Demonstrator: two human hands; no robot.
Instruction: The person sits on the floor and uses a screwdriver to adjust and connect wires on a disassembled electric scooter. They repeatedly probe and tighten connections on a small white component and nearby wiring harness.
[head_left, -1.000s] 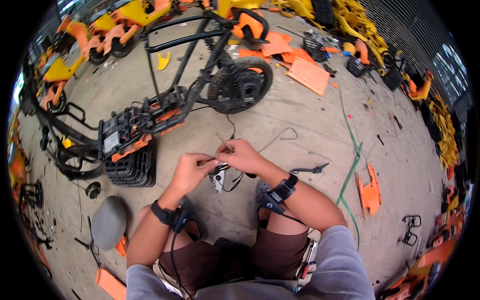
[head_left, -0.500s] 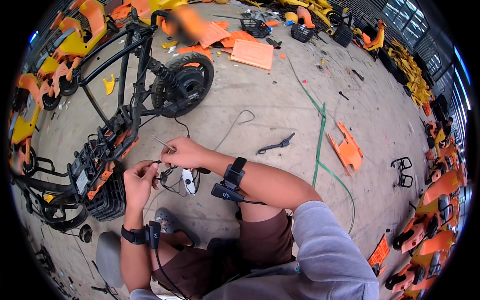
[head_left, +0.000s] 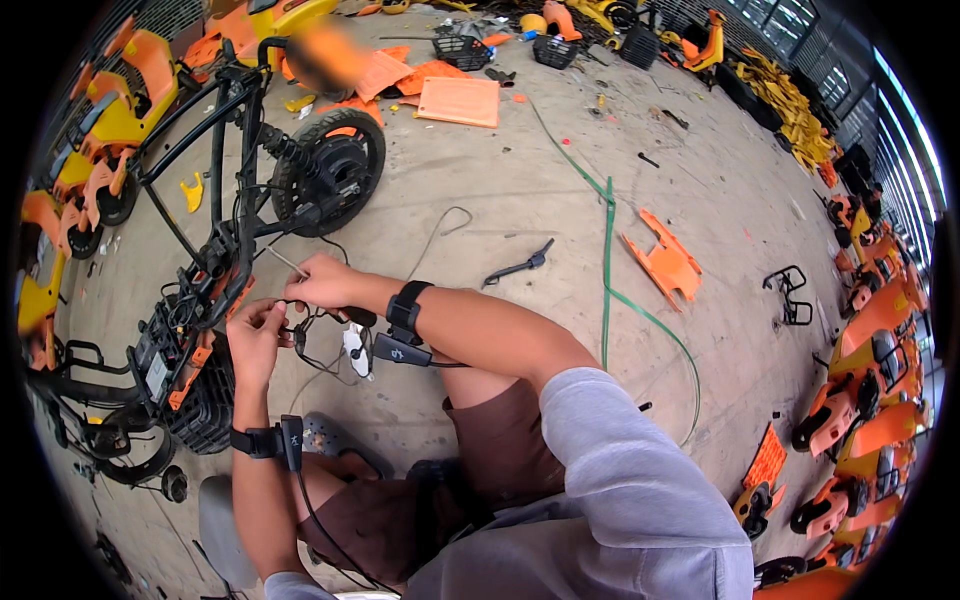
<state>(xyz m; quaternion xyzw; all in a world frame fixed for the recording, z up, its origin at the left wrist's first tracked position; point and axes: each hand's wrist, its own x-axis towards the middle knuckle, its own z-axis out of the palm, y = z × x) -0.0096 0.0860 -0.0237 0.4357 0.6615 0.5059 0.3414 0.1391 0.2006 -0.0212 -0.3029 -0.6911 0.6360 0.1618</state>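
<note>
In front of the stripped black scooter frame (head_left: 218, 165), my two hands are close together. My left hand (head_left: 254, 335) is closed, thumb against fingers, pinching a black cable (head_left: 306, 350) that loops down below. Closed as well, my right hand (head_left: 325, 283) grips a slim metal rod-like tool (head_left: 284, 260) that points up and left toward the frame. Its fingers also meet the cable near my left fingertips; the exact contact is hidden. Under my right wrist, a small white part (head_left: 356, 350) with a dark spot appears beside the cable loops.
Left of my hands is a black basket (head_left: 203, 405) on the scooter. A rear wheel (head_left: 330, 172) stands beyond. On the floor lie a black lever-like part (head_left: 518, 264), a green strap (head_left: 607, 270) and an orange panel (head_left: 664, 260). Orange and yellow scooters (head_left: 870, 380) line the right.
My view has shifted, so the scooter and floor parts appear farther left. Both hands keep their closed grips on the cable and tool; the white part has tilted slightly.
</note>
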